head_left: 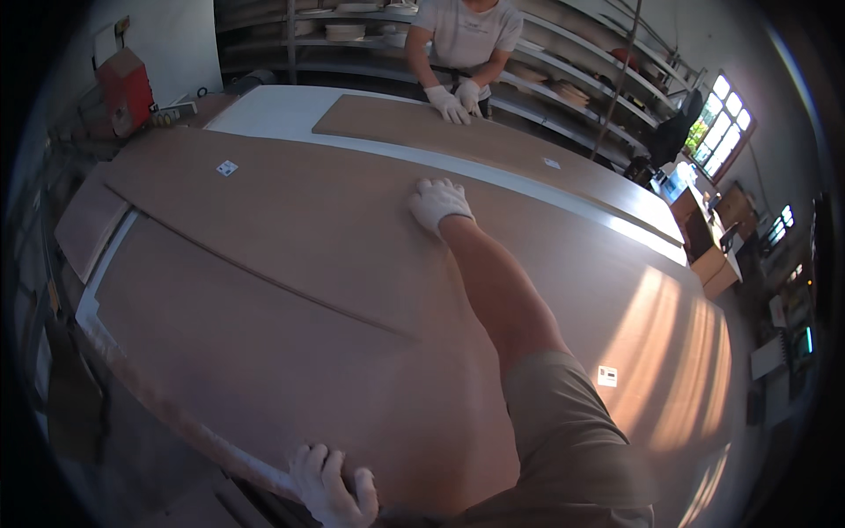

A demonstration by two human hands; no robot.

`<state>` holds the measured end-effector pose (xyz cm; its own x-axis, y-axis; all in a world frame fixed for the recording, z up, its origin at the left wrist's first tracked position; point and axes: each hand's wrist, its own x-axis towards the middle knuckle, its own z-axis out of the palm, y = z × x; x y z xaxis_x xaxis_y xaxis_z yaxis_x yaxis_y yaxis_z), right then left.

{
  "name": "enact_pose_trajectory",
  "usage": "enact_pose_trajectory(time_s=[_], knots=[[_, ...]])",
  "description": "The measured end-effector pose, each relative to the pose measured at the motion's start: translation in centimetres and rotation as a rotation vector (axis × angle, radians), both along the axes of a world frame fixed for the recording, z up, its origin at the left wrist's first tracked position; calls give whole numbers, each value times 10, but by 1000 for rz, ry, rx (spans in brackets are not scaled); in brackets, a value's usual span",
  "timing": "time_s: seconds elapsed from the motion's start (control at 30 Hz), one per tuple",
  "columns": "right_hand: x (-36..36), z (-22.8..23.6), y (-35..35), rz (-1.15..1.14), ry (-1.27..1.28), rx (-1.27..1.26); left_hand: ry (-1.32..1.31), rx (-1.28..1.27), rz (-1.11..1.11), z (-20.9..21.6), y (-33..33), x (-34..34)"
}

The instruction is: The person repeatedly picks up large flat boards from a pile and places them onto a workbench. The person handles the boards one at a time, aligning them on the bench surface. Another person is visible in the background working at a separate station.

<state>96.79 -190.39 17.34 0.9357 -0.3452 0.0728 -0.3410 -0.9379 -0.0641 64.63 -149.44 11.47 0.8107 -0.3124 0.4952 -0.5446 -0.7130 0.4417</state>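
Note:
My right hand (440,204), in a white glove, lies on a large brown board (290,202) near its far long edge. The arm stretches across the board, and its fingers look slightly bent on the surface. My left hand (334,486), gloved too, rests at the near edge of the brown surface with its fingers apart; its wrist is cut off by the picture's lower rim. A thin raised edge runs diagonally across the brown surface on the left, fading toward the middle. Small white labels (227,167) mark the board.
Across the table a person (466,40) in white gloves touches a narrower brown board (387,119). A white surface (255,110) shows beneath the boards. Behind stand shelves (352,57) with stacked pieces. A red machine (125,88) is far left, a desk (704,238) far right.

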Motion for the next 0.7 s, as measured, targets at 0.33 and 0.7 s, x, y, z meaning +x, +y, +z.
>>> enact_pose_trajectory(time_s=[0.33, 0.7], knots=[[-32, -10, 41, 48, -127, 38, 1, -124, -30, -2, 9, 4], [-265, -13, 114, 48, -89, 163, 443, -570, 617, 2, 12, -58]])
